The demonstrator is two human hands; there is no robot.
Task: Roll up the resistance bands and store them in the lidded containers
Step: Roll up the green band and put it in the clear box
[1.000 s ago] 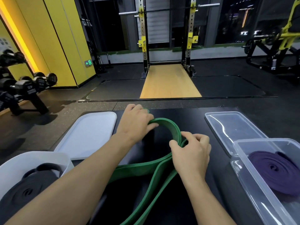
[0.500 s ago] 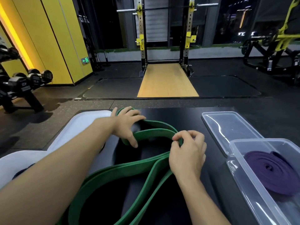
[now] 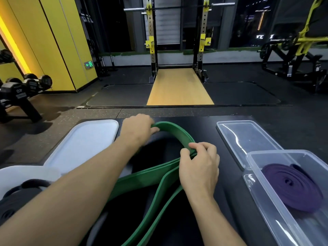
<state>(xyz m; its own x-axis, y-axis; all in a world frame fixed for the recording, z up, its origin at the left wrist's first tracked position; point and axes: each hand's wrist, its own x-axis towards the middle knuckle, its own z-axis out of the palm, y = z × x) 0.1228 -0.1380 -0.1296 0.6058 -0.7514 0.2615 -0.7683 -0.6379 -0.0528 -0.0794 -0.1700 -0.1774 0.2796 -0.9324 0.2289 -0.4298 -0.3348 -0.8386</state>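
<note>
Green resistance band [image 3: 177,134] lies looped on black table [image 3: 204,126] btwn white lid [image 3: 83,139] & clear lid [image 3: 248,137], L hand [image 3: 138,129] curled round its far bend, R hand [image 3: 199,167] pinching the crossing: best wind it tight & flat, edges aligned.

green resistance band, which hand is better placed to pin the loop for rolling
Probably the right hand: it pinches the green resistance band where its layers meet; the left hand holds the loop's far curve.

Matt rubbery green band [image 3: 174,134], glossy clear plastic container [image 3: 262,176], smooth matt black table [image 3: 204,125].
</note>
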